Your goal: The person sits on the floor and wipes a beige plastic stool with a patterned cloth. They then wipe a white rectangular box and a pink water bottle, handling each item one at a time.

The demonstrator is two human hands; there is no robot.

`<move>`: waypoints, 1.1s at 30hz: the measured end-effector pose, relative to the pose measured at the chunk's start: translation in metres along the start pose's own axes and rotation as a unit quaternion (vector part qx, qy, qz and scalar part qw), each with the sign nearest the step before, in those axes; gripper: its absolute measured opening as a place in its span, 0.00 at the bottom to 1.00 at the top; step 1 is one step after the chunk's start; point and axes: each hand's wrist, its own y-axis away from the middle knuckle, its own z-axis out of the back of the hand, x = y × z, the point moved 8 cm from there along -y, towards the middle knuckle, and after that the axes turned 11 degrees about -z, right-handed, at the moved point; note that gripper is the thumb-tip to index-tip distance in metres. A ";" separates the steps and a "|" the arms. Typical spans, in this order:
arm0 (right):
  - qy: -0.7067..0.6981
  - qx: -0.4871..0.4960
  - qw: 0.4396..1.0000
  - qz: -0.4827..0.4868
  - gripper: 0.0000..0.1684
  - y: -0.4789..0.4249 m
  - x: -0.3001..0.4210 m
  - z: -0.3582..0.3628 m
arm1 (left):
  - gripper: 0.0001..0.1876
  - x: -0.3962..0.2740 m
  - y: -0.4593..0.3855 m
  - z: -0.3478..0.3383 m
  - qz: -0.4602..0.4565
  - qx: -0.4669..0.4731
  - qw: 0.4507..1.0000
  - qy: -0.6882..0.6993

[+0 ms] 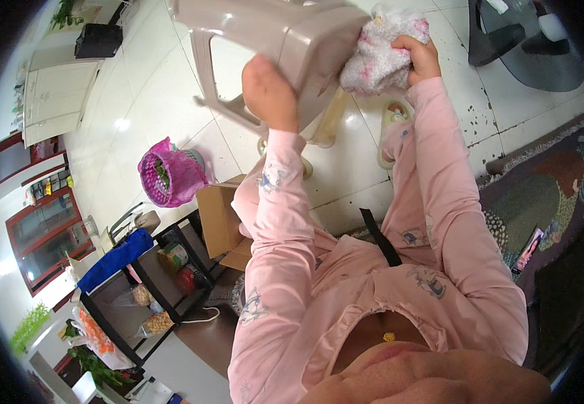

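Observation:
A beige plastic stool (317,45) is tipped over in front of me, above the tiled floor. My left hand (270,93), slightly blurred, is closed at the stool's edge near one leg; its fingertips are hidden. In my right hand (423,58) is a bunched fluffy white cloth with pink patches (380,53). The cloth lies against the right-hand side of the stool. Both arms reach forward in pink sleeves.
A pink plastic basket (173,174) with greens inside stands at left, near an open cardboard box (219,217). A black shelf (143,283) holds bagged food. A patterned rug (534,202) lies at right, below a dark glass-topped piece of furniture (534,55).

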 end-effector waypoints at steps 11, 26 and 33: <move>0.055 0.039 0.998 0.017 0.17 0.026 -0.006 -0.014 | 0.26 0.093 0.089 0.015 0.390 -0.021 0.825 0.409; 0.596 0.179 0.603 0.499 0.35 0.167 -0.042 -0.184 | 0.26 0.078 0.052 0.031 0.297 0.050 0.820 0.486; 0.651 0.014 0.673 0.350 0.35 0.058 0.068 -0.123 | 0.27 0.081 0.049 0.035 0.331 0.044 0.832 0.443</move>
